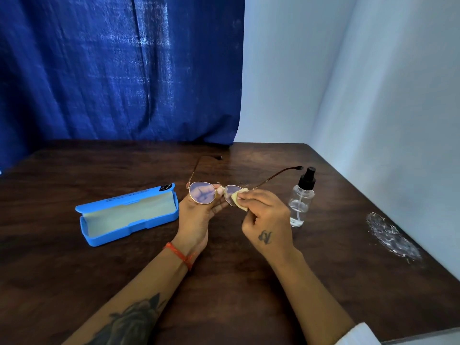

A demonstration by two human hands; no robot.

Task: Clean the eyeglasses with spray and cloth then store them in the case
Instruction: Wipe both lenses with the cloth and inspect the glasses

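Note:
Thin gold-rimmed eyeglasses (202, 192) are held above the middle of the table with both temples unfolded, pointing away from me. My left hand (196, 217) grips them at the bridge, thumb and fingers pinching between the lenses. My right hand (267, 220) is closed on a small pale yellow cloth (239, 200), which presses on the right lens. The blue glasses case (129, 215) lies open on the table to the left, its pale lining empty. A clear spray bottle (301, 197) with a black pump top stands upright just right of my right hand.
The dark wooden table (236, 282) meets a blue curtain (119, 70) at the back and a pale wall (373, 95) on the right. A whitish scuffed patch (392, 235) marks the table near the right edge.

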